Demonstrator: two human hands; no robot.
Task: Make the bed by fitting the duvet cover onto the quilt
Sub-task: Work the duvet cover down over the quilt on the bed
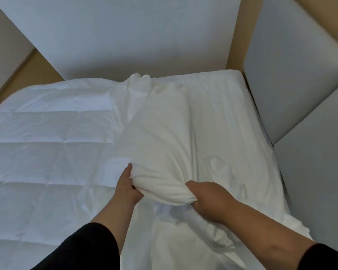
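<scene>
Both hands are gripping one bunched roll of the cream duvet cover [176,133]: left hand [128,187] pinching its left end, right hand [209,199] clenching its right end. Cover is lying over the quilt [47,145], spread across the bed.
</scene>
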